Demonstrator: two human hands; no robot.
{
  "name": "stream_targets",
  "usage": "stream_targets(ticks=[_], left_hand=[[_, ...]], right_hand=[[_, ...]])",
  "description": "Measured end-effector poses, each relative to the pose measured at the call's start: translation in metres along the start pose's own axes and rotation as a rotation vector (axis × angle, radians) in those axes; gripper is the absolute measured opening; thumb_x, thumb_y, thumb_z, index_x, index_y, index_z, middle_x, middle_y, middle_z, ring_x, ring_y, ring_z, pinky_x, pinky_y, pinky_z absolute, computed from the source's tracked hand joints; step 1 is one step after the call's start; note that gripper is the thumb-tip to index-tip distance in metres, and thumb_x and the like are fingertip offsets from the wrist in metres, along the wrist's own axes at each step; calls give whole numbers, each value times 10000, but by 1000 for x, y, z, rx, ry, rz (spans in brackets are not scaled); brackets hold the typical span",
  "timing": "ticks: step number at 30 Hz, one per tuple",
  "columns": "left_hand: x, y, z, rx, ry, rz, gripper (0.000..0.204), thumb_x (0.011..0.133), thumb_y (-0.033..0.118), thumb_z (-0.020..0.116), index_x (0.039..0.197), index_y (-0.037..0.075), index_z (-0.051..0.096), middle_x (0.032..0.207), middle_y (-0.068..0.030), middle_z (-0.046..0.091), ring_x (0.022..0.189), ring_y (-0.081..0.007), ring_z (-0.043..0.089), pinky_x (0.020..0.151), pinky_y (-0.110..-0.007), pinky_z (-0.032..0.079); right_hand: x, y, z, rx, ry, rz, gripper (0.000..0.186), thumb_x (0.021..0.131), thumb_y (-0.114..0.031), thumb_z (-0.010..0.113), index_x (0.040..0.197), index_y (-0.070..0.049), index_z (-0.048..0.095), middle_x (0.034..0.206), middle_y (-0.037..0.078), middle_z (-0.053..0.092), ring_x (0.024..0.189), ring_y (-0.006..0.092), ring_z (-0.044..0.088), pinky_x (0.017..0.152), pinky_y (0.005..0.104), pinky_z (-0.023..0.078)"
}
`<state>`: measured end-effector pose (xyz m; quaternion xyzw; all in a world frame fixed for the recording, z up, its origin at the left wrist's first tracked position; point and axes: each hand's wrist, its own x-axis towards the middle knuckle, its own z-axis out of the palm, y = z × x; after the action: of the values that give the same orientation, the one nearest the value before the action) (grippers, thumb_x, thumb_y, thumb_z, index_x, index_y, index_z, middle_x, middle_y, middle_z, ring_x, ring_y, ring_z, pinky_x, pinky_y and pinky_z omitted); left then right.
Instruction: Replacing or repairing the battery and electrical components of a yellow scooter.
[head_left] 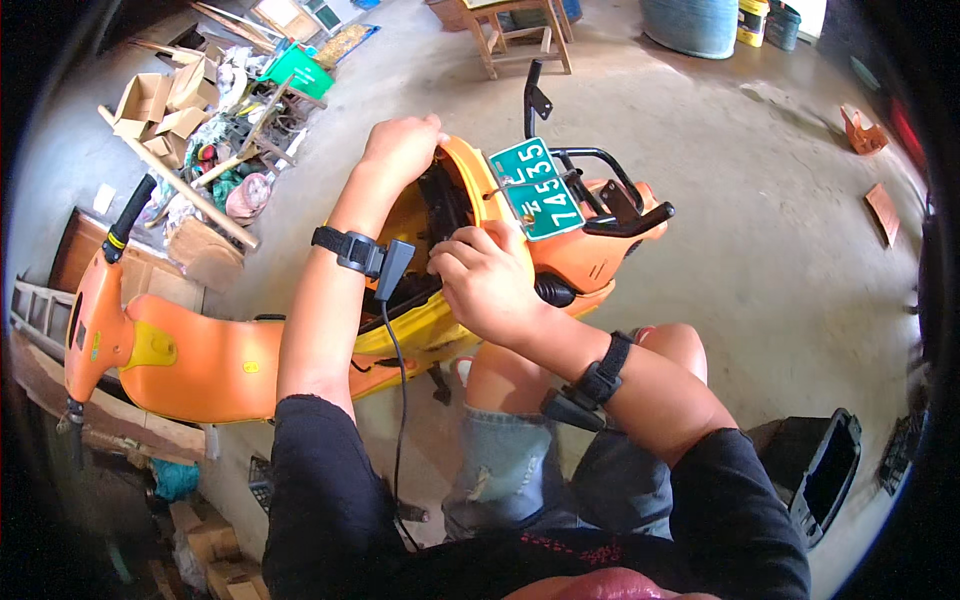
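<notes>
An orange electric scooter (200,345) stands across in front of me, its handlebar end at the left. The top of its rear body is uncovered, showing a dark hollow (410,225) inside. My left hand (400,150) is closed on the far upper edge of the orange rear body panel (480,180). With curled fingers, my right hand (490,285) grips the near edge of the same panel; its fingertips are partly hidden inside the opening. A green licence plate (537,188) hangs on the panel's tail side, just right of my hands.
A black rack (600,185) and an upright black bar (534,100) stick out at the tail. A black plastic tub (815,470) lies at lower right. Cardboard boxes (160,110), poles and a green bin (297,70) crowd the far left. A wooden stool (515,35) stands at the back.
</notes>
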<state>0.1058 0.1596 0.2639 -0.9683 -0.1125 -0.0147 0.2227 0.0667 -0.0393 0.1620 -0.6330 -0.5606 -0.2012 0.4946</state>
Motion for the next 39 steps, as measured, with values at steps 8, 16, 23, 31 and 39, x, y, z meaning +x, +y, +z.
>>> stream_targets(ticks=[8, 16, 23, 31, 39], left_hand=[[-4, 9, 5, -80, -21, -64, 325, 933, 320, 444, 925, 31, 590, 849, -220, 642, 842, -384, 627, 743, -478, 487], [-3, 11, 3, 34, -10, 4, 250, 928, 245, 438, 919, 26, 557, 852, -226, 645, 831, -390, 631, 717, -487, 489], [-6, -6, 0, -6, -65, 67, 225, 921, 242, 465, 954, 40, 557, 821, -210, 638, 818, -383, 625, 713, -487, 485], [-6, -9, -11, -49, 0, 80, 287, 906, 347, 515, 886, 71, 588, 830, -186, 635, 828, -383, 610, 705, -479, 479], [-7, -25, 6, -266, -38, -15, 390, 929, 408, 468, 860, 46, 596, 833, -209, 629, 822, -411, 595, 731, -479, 466]], right_hand=[[-6, 5, 3, -31, -58, -28, 170, 672, -117, 596, 842, -112, 609, 932, 2, 632, 987, 192, 543, 913, 404, 344], [-3, 4, 3, -67, -7, -40, 173, 663, -96, 605, 831, -131, 623, 929, -29, 649, 957, 167, 563, 908, 388, 355], [-4, 3, 6, -42, -42, -36, 203, 662, -82, 606, 861, -121, 615, 951, -16, 639, 984, 175, 550, 925, 407, 346], [-5, 5, 4, -6, -67, -38, 152, 693, -133, 566, 841, -99, 567, 909, 31, 587, 977, 216, 506, 944, 471, 321], [-7, 4, 7, -16, -60, -27, 206, 695, -137, 568, 895, -97, 594, 973, 28, 607, 1012, 213, 505, 966, 485, 311]])
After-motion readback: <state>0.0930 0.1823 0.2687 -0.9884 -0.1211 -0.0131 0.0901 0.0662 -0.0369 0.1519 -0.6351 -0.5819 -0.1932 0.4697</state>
